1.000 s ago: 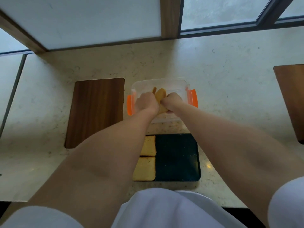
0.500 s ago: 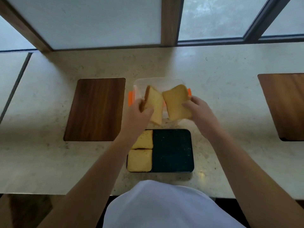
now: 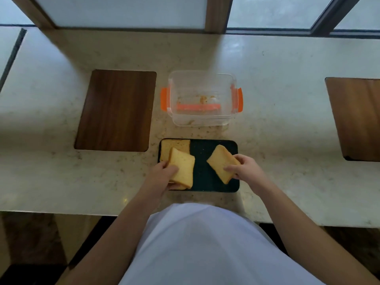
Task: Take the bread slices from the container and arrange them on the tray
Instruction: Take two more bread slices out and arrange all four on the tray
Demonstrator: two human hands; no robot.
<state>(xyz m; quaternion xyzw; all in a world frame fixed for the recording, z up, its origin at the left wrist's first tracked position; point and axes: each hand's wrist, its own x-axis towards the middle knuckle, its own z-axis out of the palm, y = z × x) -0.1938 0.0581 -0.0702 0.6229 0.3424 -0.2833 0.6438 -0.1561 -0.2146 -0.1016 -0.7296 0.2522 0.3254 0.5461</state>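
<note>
A dark rectangular tray [image 3: 205, 147] lies on the counter close to me. My left hand [image 3: 164, 174] grips a yellow bread slice [image 3: 183, 167] over the tray's left half, above slices lying there; one flat slice [image 3: 174, 146] shows at the tray's far left corner. My right hand [image 3: 244, 168] grips a second bread slice [image 3: 221, 161], tilted over the tray's right half. Behind the tray stands the clear plastic container [image 3: 202, 120] with orange latches, holding only crumbs.
A dark wooden inset panel [image 3: 117, 110] sits left of the container and another wooden panel [image 3: 357, 118] at the far right. The pale stone counter [image 3: 277, 99] runs to a window ledge behind. My white-clothed torso fills the bottom.
Both hands lifted a slice each out of the container and brought them down toward me, over the tray. The container now shows only crumbs.
</note>
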